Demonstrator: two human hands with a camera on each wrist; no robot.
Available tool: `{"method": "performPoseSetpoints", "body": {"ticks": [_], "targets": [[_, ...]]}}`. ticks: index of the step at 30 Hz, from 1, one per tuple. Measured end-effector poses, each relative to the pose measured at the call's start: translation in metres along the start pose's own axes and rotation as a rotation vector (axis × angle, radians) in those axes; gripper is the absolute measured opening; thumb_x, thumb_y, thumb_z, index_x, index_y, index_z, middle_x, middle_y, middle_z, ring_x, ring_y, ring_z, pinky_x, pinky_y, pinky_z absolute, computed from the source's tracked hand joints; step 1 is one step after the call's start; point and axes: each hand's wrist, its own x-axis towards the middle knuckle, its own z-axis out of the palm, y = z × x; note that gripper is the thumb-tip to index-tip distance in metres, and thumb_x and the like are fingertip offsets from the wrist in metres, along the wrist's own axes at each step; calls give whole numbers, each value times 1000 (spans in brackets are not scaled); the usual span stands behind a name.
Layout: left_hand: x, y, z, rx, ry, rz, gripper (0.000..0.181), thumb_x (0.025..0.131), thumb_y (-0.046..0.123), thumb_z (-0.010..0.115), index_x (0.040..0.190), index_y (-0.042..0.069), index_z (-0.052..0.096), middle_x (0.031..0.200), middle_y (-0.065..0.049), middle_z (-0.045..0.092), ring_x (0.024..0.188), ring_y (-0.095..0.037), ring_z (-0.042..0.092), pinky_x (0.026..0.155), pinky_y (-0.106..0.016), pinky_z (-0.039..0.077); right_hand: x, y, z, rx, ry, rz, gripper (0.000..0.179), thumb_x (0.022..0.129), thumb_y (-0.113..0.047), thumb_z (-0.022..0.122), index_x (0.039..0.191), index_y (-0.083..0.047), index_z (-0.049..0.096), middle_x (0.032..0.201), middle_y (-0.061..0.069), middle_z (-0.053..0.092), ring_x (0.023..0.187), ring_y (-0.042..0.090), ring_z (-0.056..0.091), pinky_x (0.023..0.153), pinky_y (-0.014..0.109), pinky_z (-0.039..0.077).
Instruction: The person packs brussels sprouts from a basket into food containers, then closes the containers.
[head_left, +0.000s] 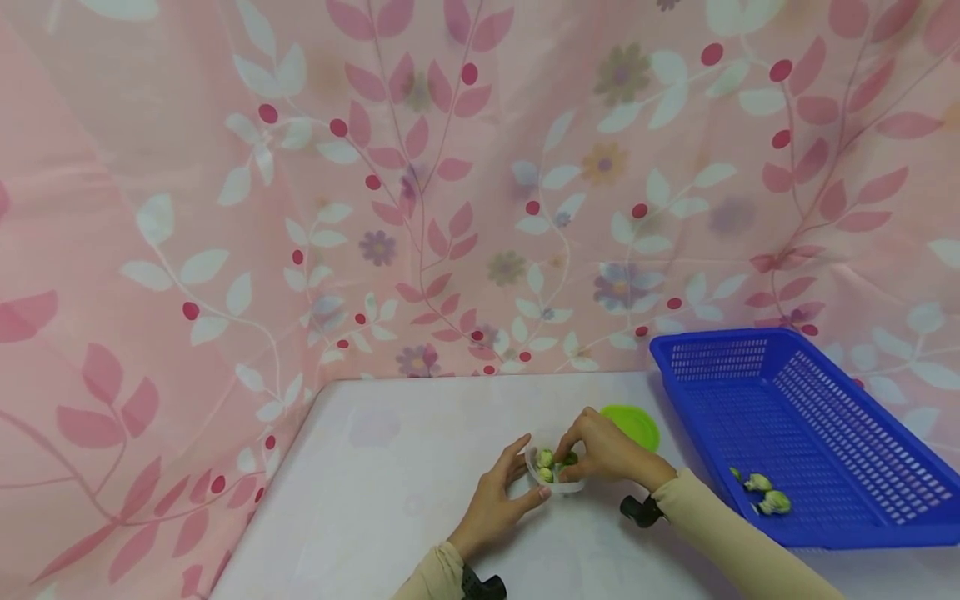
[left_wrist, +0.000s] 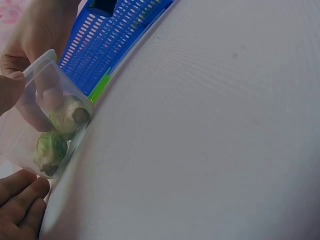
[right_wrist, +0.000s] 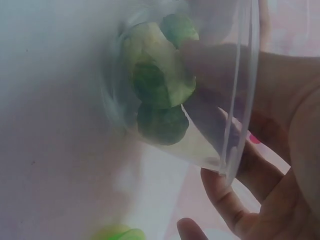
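A clear plastic container [head_left: 567, 487] stands on the white table, with several Brussels sprouts [head_left: 545, 457] inside. My left hand [head_left: 492, 502] holds the container from the left, thumb at the near side and fingers at the far side. The right hand [head_left: 609, 448] reaches over the rim, thumb and fingers down inside, pinching a Brussels sprout [head_left: 571, 458]. Through the wall in the left wrist view, its fingertips meet a pale sprout [left_wrist: 65, 116], and a greener sprout [left_wrist: 50, 149] lies beside it. The right wrist view shows sprouts [right_wrist: 162, 125] clustered low in the container.
Behind the right hand lies a round bright green lid [head_left: 637, 427]. A large blue perforated basket [head_left: 795, 417] stands at the right, with several Brussels sprouts [head_left: 774, 502] in its near left corner. A pink floral curtain [head_left: 450, 275] hangs along the table's back edge.
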Motion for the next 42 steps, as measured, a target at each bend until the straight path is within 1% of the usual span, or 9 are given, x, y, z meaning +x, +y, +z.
{"method": "performPoseSetpoints", "body": {"ticks": [8, 12, 20, 24, 27, 29, 33, 37, 42], "targets": [[0, 1, 0, -14, -4, 13, 83, 100, 34, 77, 167, 16, 31, 156, -17, 57, 140, -33, 60, 118, -51, 48, 1, 1, 1, 35, -15, 15, 11, 77, -20, 96, 80, -21, 86, 74, -17, 74, 90, 19, 54, 80, 28, 38], [0, 3, 1, -14, -9, 14, 84, 100, 34, 77, 167, 15, 30, 155, -17, 57, 140, -33, 60, 119, -51, 47, 0, 0, 2, 26, -21, 22, 11, 78, -22, 96, 79, -22, 85, 73, -19, 74, 89, 15, 53, 81, 28, 37], [1, 2, 1, -6, -8, 24, 83, 100, 35, 77, 167, 19, 31, 156, -16, 57, 141, -32, 60, 120, -50, 47, 0, -7, -2, 7, -21, 26, 9, 80, -25, 95, 80, -22, 87, 76, -19, 75, 88, 9, 50, 81, 28, 39], [2, 1, 1, -5, -13, 37, 83, 100, 34, 76, 167, 15, 30, 156, -16, 57, 141, -33, 60, 120, -49, 47, -1, -8, -6, 10, -33, 27, 8, 81, -26, 94, 81, -23, 87, 80, -18, 76, 91, 12, 55, 81, 29, 43], [3, 1, 0, -4, -14, 44, 84, 100, 35, 76, 167, 14, 30, 155, -17, 58, 141, -33, 60, 120, -49, 47, -2, -7, -10, 20, -23, 4, 7, 83, -26, 92, 86, -21, 88, 85, -16, 78, 93, 14, 64, 82, 33, 51], [3, 1, -1, -6, -13, 45, 84, 100, 35, 77, 167, 15, 30, 155, -17, 58, 141, -32, 60, 120, -49, 46, -3, -6, -14, 33, -8, -22, 9, 85, -24, 91, 90, -17, 88, 87, -12, 81, 92, 14, 70, 83, 39, 58], [3, 2, -2, -3, -9, 42, 85, 100, 36, 77, 167, 15, 30, 155, -17, 58, 141, -32, 60, 120, -49, 46, -6, -9, -27, 43, 29, -47, 16, 88, -25, 88, 97, -11, 88, 93, -5, 83, 94, 21, 75, 83, 48, 62], [2, 1, -2, 6, -6, 27, 85, 100, 37, 76, 168, 15, 30, 156, -17, 57, 141, -33, 60, 119, -49, 48, -11, -15, -43, 21, 49, -59, 18, 90, -29, 87, 100, -15, 88, 97, -4, 83, 99, 23, 75, 86, 47, 63], [1, 0, -1, 3, -6, 17, 85, 100, 37, 76, 168, 16, 30, 156, -18, 57, 141, -33, 60, 119, -50, 48, -21, -17, -71, 37, 34, -68, 19, 92, -27, 85, 106, -15, 87, 103, -1, 83, 101, 25, 77, 87, 44, 64]]}}
